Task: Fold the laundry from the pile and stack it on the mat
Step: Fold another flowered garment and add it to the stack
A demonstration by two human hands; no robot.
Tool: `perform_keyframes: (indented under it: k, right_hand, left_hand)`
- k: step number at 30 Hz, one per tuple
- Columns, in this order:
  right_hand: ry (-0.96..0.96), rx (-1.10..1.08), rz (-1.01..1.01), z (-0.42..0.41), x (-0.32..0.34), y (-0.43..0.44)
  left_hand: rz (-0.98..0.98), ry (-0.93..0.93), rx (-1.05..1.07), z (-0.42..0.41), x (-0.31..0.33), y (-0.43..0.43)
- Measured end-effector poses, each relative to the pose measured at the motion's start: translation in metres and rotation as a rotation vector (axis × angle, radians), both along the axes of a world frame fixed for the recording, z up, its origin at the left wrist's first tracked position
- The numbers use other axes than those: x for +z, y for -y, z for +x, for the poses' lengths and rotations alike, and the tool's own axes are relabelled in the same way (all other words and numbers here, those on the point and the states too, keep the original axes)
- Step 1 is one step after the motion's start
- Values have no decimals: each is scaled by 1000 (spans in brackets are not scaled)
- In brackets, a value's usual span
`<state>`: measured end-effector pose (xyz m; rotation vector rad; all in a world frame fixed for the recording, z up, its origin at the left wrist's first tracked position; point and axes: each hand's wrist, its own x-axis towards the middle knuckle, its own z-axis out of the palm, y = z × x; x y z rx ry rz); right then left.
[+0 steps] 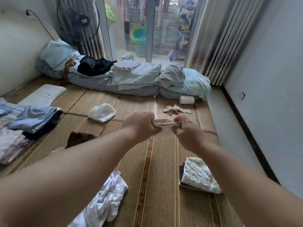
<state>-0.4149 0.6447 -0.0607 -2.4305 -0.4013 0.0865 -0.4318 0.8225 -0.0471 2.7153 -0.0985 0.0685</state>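
On the woven mat [164,169] nearest us, a crumpled white printed garment [105,202] lies unfolded, and to the right a folded white printed cloth [200,177] rests on a dark piece. Just beyond, raised above the mat, we hold a small beige cloth [164,124] stretched between both hands. The left hand [141,125] has its fingers curled tight over one end, and the right hand [186,128] pinches the other. We judge this to be the smoothing pull before a fold. It will go best if we keep the edge level and taut, bring the two ends squarely together, and lay the piece on a bare strip of mat. A brown item [80,139] lies to the left, with a loose white garment [102,112] and beige scraps [176,110] past the hands, crowding the nearest landing spots. The stack of folded clothes [31,120] sits well apart at far left, a reach across our own arm. Farther off are a paper roll [186,99], rolled bedding [136,79] and a standing fan [78,22].
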Motion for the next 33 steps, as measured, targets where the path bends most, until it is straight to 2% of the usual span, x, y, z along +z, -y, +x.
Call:
perform_keyframes:
  k: [6,10,15,18,22,25,27,29,31,33]
  right_hand:
    - [-231,51,-130,-60,-121,24]
    - [-486,76,-182,-107,-196,40]
    - [-827,128,-210,-151,-272,56]
    - [-925,159,-238,-161,-305,62]
    - [-873,103,-188,-146,-337,56]
    - [-781,66,-116,-115,-357,43]
    - [-727,12,-29,-91,-369,33]
    - [-651,-42,27,-71,-382,23]
    - [-496,-10,-75,-60,-401,19]
    - [-317,105,-254,-63,-419,19]
  left_hand:
    - [-35,-389,-76,-57,-145,22]
    - [-73,-593,-89,-109,-230,37]
    - [-123,-890,-121,-167,-313,45]
    - [-133,-1004,-154,-187,-347,47]
    - [-174,-952,-111,-183,-373,40]
    - [-111,-720,-13,-156,-391,27]
    - [-139,-572,85,-132,-403,21]
    - [-184,-501,188,-110,-415,17]
    - [-137,-413,248,-102,-432,16]
    - [-35,-328,161,-106,-449,18]
